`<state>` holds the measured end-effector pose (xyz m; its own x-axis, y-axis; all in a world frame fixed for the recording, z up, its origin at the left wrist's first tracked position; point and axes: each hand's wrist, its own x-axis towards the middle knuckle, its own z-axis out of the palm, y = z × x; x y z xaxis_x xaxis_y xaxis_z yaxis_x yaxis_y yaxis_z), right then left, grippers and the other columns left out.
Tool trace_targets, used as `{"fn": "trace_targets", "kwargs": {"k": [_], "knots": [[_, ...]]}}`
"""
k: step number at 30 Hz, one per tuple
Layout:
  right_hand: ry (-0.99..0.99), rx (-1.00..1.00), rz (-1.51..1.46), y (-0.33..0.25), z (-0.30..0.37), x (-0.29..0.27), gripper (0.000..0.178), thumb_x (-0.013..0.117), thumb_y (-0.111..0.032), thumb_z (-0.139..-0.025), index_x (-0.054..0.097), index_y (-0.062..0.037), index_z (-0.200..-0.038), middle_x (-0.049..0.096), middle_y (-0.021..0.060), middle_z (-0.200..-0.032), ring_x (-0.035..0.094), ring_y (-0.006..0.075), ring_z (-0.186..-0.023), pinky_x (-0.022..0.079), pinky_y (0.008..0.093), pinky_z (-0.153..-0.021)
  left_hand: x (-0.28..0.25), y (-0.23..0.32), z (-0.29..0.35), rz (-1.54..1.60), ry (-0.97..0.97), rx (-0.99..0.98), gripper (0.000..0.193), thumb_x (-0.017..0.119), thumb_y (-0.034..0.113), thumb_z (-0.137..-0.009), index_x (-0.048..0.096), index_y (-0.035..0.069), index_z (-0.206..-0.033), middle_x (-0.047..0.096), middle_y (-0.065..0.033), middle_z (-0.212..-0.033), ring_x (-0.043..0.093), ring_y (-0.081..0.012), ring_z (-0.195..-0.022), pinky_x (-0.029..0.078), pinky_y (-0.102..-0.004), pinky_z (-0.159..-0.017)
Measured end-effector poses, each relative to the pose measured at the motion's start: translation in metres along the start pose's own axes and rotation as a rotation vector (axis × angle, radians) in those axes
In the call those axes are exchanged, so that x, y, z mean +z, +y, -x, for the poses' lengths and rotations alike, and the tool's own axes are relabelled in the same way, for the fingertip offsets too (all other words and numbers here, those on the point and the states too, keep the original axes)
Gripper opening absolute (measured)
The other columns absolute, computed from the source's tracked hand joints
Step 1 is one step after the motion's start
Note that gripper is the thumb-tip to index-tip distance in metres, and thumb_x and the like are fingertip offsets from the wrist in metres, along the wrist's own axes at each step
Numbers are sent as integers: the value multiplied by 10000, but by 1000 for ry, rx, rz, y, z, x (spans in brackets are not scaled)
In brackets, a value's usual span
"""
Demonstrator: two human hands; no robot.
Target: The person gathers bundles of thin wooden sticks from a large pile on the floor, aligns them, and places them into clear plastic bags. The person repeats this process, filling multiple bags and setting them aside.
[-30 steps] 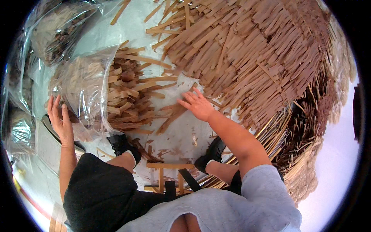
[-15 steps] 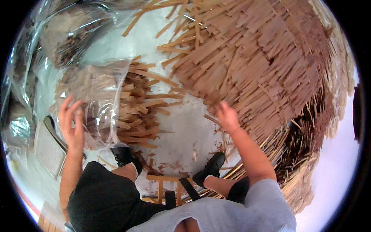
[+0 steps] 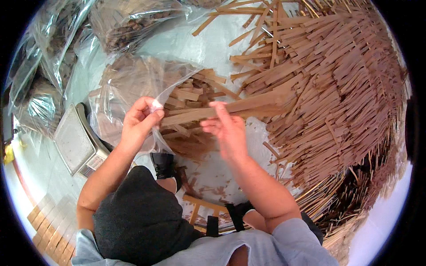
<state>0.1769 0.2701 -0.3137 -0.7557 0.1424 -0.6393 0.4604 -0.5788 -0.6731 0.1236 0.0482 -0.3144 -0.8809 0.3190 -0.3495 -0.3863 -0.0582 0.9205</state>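
Observation:
My left hand (image 3: 141,124) pinches the near end of a long flat brown strip (image 3: 188,116), thumb against fingers, beside the rim of a clear plastic bag (image 3: 166,86). Whether the bag's film is also caught in that pinch I cannot make out. The strip slants up to the right, where its far end lies over a broad layered spread of brown strips (image 3: 319,115). My right hand (image 3: 228,131), a little blurred, is at the strip's middle with its fingers stretched out and apart. More brown strips (image 3: 195,95) stick out of the bag's mouth.
A scale with a flat grey pan (image 3: 75,137) stands left of the bag. Other clear bags of brown pieces (image 3: 133,26) lie at the far left. Between my feet is a small wooden frame (image 3: 204,204), with brown scraps (image 3: 202,186) on the pale floor.
My left hand has closed on the strip's end. My right hand has come left from the spread's edge to the strip. The whole view has shifted, with the scene appearing farther right.

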Motion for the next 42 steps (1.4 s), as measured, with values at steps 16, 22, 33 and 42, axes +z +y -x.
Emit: {"fn": "trace_targets", "kwargs": {"k": [16, 22, 33, 42], "knots": [[-33, 285, -134, 13, 13, 15, 521, 580, -514, -891, 499, -51, -1117, 658, 115, -845, 651, 162, -680, 536, 261, -574, 1, 2, 19, -276, 111, 5, 60, 546, 125, -955, 567, 70, -944, 492, 57, -790, 436, -34, -710, 354, -187, -629], [-114, 68, -22, 44, -14, 25, 213, 582, -277, -922, 572, -65, -908, 593, 58, -631, 577, 140, -489, 450, 248, -425, 15, -8, 18, -330, 29, 148, 62, 523, 95, -963, 566, 54, -979, 491, 48, -802, 426, -34, -700, 347, -187, -617], [-175, -140, 1324, -84, 88, -199, 424, 619, -286, -804, 602, -145, -1204, 688, 114, -964, 652, 247, -885, 514, 364, -791, -35, -60, -9, -736, -207, -34, 137, 561, 160, -949, 582, 46, -1021, 555, 9, -856, 502, -89, -752, 425, -233, -688], [838, 138, 919, -44, 197, -532, 637, 687, -386, -749, 562, -12, -1250, 617, 167, -1199, 587, 282, -1108, 450, 344, -952, 81, 138, 28, -1043, -308, -147, 341, 556, 123, -919, 537, 65, -1255, 569, -15, -1039, 524, -109, -890, 424, -244, -805]]}}
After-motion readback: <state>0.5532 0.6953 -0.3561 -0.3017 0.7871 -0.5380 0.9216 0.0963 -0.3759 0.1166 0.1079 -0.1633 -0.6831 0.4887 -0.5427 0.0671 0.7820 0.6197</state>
